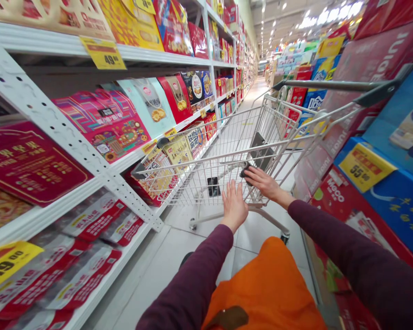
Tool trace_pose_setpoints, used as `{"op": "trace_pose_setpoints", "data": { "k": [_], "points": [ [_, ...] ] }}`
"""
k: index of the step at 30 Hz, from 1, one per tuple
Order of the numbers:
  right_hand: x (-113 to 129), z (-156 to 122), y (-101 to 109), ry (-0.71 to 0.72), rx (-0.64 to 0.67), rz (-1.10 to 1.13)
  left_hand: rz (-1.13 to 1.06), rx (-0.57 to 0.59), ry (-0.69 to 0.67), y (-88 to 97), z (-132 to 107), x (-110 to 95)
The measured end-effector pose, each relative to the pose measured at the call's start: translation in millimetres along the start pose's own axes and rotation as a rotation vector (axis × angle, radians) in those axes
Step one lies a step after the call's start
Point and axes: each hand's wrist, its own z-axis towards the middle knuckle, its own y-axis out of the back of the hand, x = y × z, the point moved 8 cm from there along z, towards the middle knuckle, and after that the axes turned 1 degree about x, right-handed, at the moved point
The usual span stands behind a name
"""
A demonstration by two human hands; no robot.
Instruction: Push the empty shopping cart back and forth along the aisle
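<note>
Chrome wire shopping cart (199,181) stands on pale tile floor (158,279) in front of person, btw. white perforated metal shelf upright (67,135) and red cardboard boxes (344,215). Left hand (233,205) open, fingers spread, palm fwd, just beside cart's rear mesh; maroon knit sleeve (189,279). Right hand (263,182) reaches fwd, fingers extended, not clenched, touching small black flat piece (247,173) on cart.

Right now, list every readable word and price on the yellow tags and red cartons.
"119" on the lower yellow shelf tag
"49" on the upper yellow shelf tag
"55" on the yellow tag on the blue carton
"MECO" on the red carton
Smaller print is too blurred to read.
</note>
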Motion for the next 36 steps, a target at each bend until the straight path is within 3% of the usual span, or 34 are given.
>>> {"op": "trace_pose_setpoints", "data": {
  "k": [3, 5, 8, 12, 14, 17, 21, 23, 25, 31, 33, 36],
  "points": [
    [-26.7, 8.9, 40.3, -0.098, -0.163, -0.035, 0.001, -0.003, -0.005, -0.5, 2.0, -1.8],
    [-39.9, 7.6, 53.0, -0.146, -0.218, -0.035, -0.003, 0.006, -0.002, -2.4, 3.2, -2.4],
    [-41.2, -7.1, 37.2, -0.164, -0.153, 0.005, -0.007, -0.001, -0.008, -4.1, 3.7, -3.7],
    [-12.9, -38.5, -13.9, -0.078, 0.043, 0.045, -0.006, -0.025, -0.02, -4.4, 1.2, -3.6],
    [-0.1, -48.0, -29.7, -0.031, 0.101, 0.041, -0.001, -0.022, -0.02, -4.5, -0.2, -1.8],
    [0.2, -40.2, -23.1, -0.027, 0.075, 0.041, 0.01, -0.014, -0.011, -2.8, -0.5, 3.8],
    [-21.0, 3.4, 20.3, -0.093, -0.094, 0.049, 0.013, -0.039, 0.015, 3.9, 2.1, 14.8],
    [-24.4, 23.8, 31.2, -0.095, -0.14, 0.044, 0.013, -0.047, 0.035, 7.0, 2.7, 20.5],
    [-16.9, 32.9, 23.3, -0.053, -0.121, 0.054, 0.015, -0.048, 0.053, 9.4, 1.7, 25.5],
    [28.0, 0.9, -51.5, 0.126, 0.143, 0.127, 0.027, -0.045, 0.079, 12.7, -8.1, 42.6],
    [32.6, 1.8, -54.6, 0.151, 0.163, 0.132, 0.026, -0.047, 0.098, 13.6, -10.5, 51.3],
    [27.4, 32.5, -30.1, 0.134, 0.07, 0.137, 0.016, -0.07, 0.129, 17.0, -11.2, 63.2]
  ]
}}
